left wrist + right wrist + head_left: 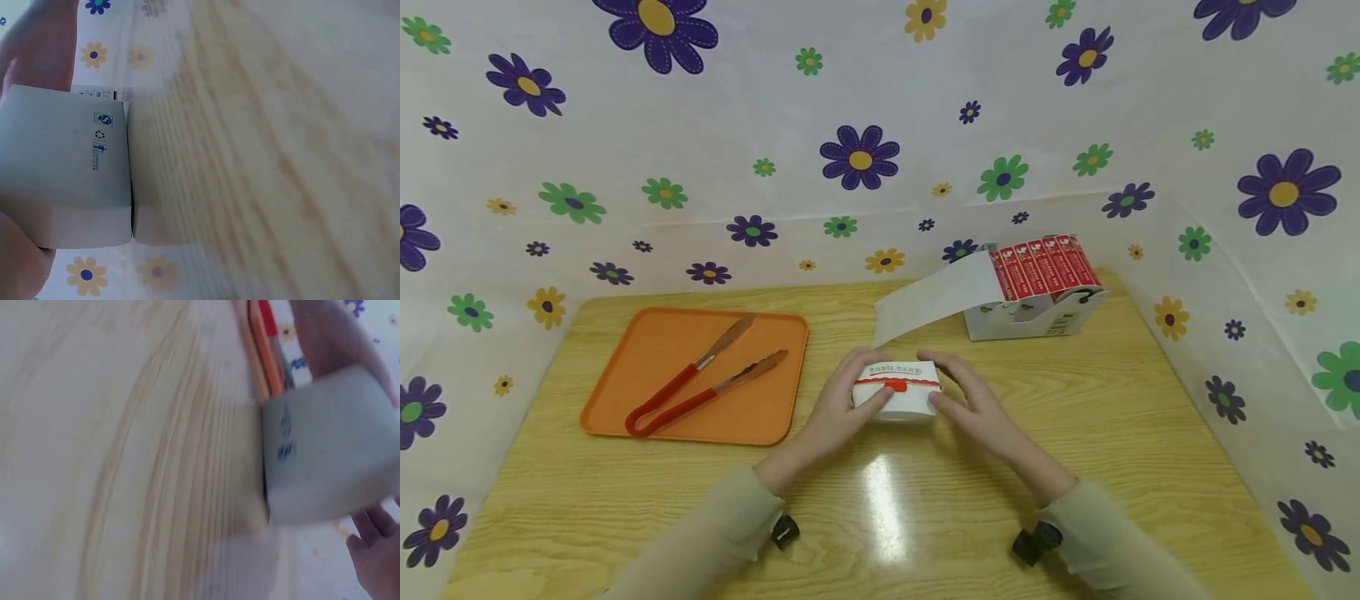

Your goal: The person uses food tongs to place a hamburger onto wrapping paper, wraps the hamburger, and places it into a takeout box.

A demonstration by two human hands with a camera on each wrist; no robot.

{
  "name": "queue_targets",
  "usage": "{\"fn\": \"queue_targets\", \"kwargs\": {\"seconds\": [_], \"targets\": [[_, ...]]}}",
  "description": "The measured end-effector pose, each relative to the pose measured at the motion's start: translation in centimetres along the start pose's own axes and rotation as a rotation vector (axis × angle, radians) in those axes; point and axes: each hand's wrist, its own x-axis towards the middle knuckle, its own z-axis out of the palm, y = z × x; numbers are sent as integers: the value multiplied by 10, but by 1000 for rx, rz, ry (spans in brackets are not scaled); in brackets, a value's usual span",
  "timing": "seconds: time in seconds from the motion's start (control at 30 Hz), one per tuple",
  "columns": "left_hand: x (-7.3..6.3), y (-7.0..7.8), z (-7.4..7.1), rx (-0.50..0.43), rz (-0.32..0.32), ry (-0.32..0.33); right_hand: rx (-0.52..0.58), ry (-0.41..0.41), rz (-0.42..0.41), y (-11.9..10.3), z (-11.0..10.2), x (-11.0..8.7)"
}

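A small white paper takeaway box (898, 408) with red trim and a red tab sits on the table in front of the person, its lid down. My left hand (842, 400) holds its left side, thumb on the front by the red tab, fingers behind. At the right end is my right hand (973, 408), its thumb by the front edge and fingers near the back corner. In the right wrist view the right hand (381, 553) has loosely spread fingers beside the blurred box (331, 444). Printed marks show on the box (69, 162) in the left wrist view.
On the left, an orange tray (606, 367) bears red-handled tongs (673, 396). A white holder (1022, 325) with several red packets (1041, 267) stands at the back right, its white flap (936, 300) sloping toward the box. Flowered cloth (775, 125) encloses the wooden table (1097, 417).
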Motion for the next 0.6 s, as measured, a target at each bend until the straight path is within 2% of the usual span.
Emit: {"fn": "queue_targets", "kwargs": {"seconds": [0.1, 0.23, 0.4, 0.6], "targets": [[-1, 2, 2, -23, -21, 19, 139, 38, 11, -5, 13, 5], [-3, 2, 5, -42, -18, 63, 190, 139, 22, -10, 29, 11], [-5, 1, 12, -80, -11, 121, 160, 274, -46, -7, 45, 13], [-8, -1, 16, -93, -12, 168, 42, 362, -119, 0, 53, 13]]}}
